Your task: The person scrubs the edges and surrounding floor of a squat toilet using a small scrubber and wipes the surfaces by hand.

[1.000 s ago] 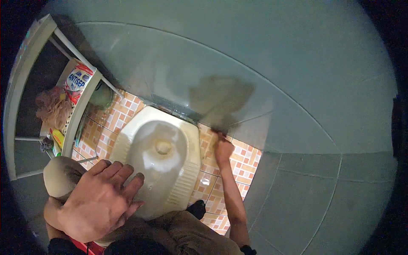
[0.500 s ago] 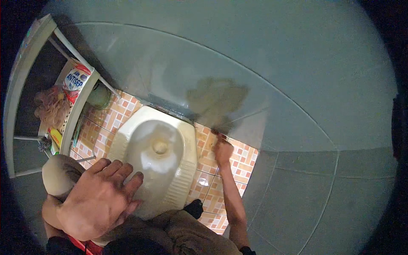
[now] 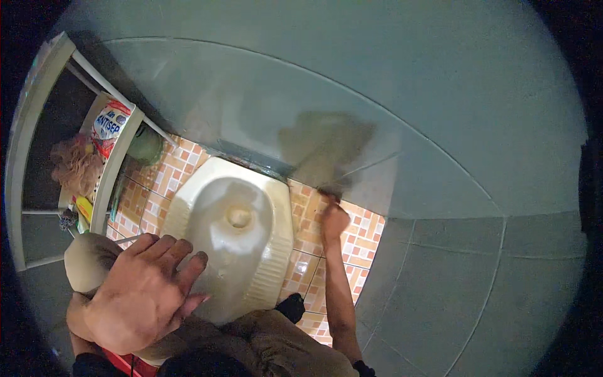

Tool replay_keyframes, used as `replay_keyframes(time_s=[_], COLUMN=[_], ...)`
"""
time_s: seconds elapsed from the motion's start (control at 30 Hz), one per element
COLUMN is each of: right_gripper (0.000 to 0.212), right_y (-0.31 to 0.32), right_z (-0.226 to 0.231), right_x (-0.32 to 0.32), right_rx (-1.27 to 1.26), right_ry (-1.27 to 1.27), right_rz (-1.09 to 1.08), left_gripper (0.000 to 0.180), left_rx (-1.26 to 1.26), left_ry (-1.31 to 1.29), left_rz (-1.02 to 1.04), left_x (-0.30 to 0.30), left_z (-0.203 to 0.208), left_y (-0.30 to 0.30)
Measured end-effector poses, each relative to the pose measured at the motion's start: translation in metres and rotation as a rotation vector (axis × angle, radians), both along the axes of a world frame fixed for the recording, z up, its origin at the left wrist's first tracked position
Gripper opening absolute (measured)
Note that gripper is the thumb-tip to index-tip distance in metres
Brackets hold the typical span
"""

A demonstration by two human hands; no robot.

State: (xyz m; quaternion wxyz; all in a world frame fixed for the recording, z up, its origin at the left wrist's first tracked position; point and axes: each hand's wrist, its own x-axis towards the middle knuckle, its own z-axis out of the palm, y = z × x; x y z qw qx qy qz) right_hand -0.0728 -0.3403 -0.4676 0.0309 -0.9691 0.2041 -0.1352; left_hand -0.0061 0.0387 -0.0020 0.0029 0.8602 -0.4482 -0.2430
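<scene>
My left hand [image 3: 141,292] hangs near my left knee, its fingers apart and loosely bent, with nothing in it. Stretched down to the right of the squat toilet [image 3: 284,245], my right hand [image 3: 335,222] is closed, low by the foot of the grey wall [image 3: 440,169]. Something small and dark shows at its fingertips, but shadow hides what it is. The toilet is cream-white with ribbed foot rests and a wet bowl. Orange and white patterned floor tiles [image 3: 301,264] lie beneath my right forearm.
At the left stands a shelf rack [image 3: 116,166] with a red and white packet [image 3: 112,122], a brownish mesh bath puff [image 3: 76,164] and a yellow bottle [image 3: 84,207]. A greenish container [image 3: 146,146] is behind it. Grey walls close in ahead and right.
My right hand has shifted very slightly to the right along the foot of the wall and stays closed. My left hand is nearly still. The view has tilted slightly.
</scene>
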Motion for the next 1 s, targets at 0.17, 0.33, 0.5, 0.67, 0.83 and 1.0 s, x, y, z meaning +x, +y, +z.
replay_keyframes(time_s=[0.17,0.33,0.5,0.67,0.83,1.0], right_gripper=[0.022,0.033,0.014,0.013,0.021,0.028], right_y=[0.0,0.015,0.061,0.071,0.036,-0.022], right_z=[0.029,0.01,0.003,0.012,0.026,0.037], right_x=[-0.01,0.004,0.051,0.07,0.028,-0.019], right_rx=[-0.02,0.069,0.043,0.057,0.079,0.004], right_ry=[-0.035,-0.129,0.028,0.064,-0.062,-0.125], right_rz=[-0.131,0.036,0.185,0.317,0.128,-0.11], left_gripper=[0.048,0.053,0.054,0.048,0.049,0.05], left_rx=[-0.001,0.036,0.01,0.004,0.026,-0.016], left_ry=[-0.025,0.045,0.044,-0.017,-0.012,-0.025], left_rz=[-0.011,0.011,0.002,-0.036,-0.039,-0.034], left_x=[0.0,0.0,-0.001,-0.003,-0.001,-0.002], left_z=[0.002,0.004,0.004,-0.002,-0.002,0.006], left_y=[0.004,0.001,-0.003,0.002,0.004,0.01])
